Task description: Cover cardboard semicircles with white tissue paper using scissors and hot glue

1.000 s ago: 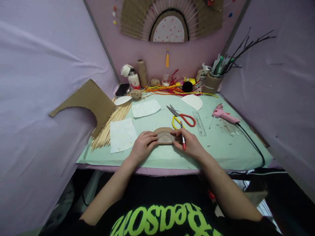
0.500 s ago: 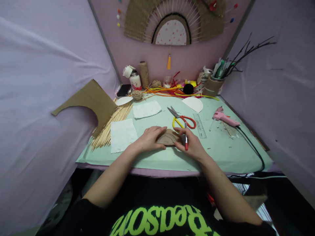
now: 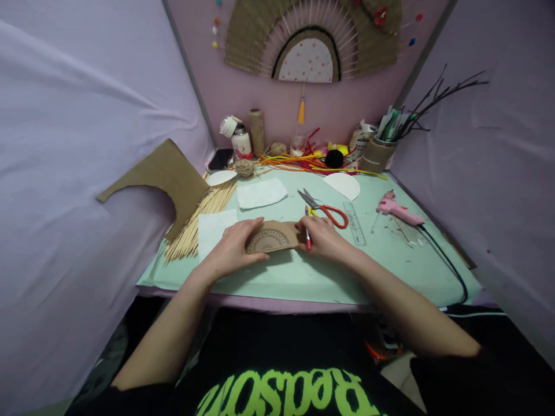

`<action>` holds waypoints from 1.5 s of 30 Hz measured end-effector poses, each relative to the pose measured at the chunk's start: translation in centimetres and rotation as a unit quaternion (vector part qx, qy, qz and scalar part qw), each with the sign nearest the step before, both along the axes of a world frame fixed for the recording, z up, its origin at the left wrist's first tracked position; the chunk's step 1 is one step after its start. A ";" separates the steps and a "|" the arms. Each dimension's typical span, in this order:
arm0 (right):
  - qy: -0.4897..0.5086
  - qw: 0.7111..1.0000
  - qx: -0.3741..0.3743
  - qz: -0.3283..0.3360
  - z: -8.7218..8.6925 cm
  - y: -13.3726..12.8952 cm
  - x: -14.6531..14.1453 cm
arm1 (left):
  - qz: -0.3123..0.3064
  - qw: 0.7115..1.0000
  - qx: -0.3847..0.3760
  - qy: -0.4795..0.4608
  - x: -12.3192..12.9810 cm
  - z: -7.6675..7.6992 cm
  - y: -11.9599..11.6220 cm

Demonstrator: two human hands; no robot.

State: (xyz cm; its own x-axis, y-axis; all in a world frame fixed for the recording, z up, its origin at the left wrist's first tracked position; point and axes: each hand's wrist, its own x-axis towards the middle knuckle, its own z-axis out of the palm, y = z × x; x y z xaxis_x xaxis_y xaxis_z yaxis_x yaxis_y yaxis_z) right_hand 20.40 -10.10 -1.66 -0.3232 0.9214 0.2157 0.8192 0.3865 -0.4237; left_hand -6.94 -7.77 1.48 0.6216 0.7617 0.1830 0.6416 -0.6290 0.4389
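A clear protractor (image 3: 269,240) lies flat against a brown piece of cardboard (image 3: 284,227), near the front of the table. My left hand (image 3: 234,245) is closed on the left end of both, thumb along the lower edge and fingers over the top. At the right end, my right hand (image 3: 321,236) grips the cardboard and also has a red-and-silver pen (image 3: 307,228) between its fingers, standing nearly upright. Just beyond my right hand lie scissors (image 3: 329,211) with red and yellow handles, partly hidden by it. A clear ruler (image 3: 355,224) rests to the right.
Wooden sticks (image 3: 195,231) and a large cut cardboard sheet (image 3: 173,185) are on the left. White sheets (image 3: 262,193) lie behind my left hand. A pink glue gun (image 3: 399,209) with its cable sits right. Coloured stems (image 3: 299,163), twine and containers line the back.
Both hands have shifted left with the cardboard and protractor, the left hand farther. More of the cardboard shows between them. The pen has moved left with my right hand.
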 end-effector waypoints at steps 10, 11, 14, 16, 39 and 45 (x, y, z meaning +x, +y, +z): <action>0.090 0.991 0.037 -0.087 0.9 5.6 0.6 | -0.061 0.998 -0.028 0.002 4.8 -2.4 -1.4; 0.127 0.988 0.043 -0.080 0.9 4.6 1.2 | -0.064 0.997 -0.033 0.005 5.2 -2.7 -1.4; 0.187 0.982 0.027 0.003 0.6 0.4 2.4 | -0.055 0.998 -0.040 0.006 6.0 -3.6 -1.0; 0.176 0.983 0.011 0.058 0.1 -2.2 2.6 | -0.049 0.998 -0.041 0.005 6.1 -3.9 -0.7; 0.134 0.983 0.050 0.117 -2.7 -4.9 2.1 | -0.038 0.998 -0.032 -0.040 4.9 -4.5 -1.5; 0.140 0.982 0.051 0.117 -2.7 -4.9 2.0 | -0.034 0.998 -0.032 -0.039 4.9 -4.5 -1.6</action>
State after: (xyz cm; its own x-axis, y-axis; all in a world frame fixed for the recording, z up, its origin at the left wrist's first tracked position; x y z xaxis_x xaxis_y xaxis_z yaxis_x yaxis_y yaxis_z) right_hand 22.38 -14.97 -4.41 -0.4378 0.7980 0.4141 0.5604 0.6024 -0.5684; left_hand -2.00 -9.36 -3.04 0.6587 0.7294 0.1846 0.5605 -0.6394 0.5263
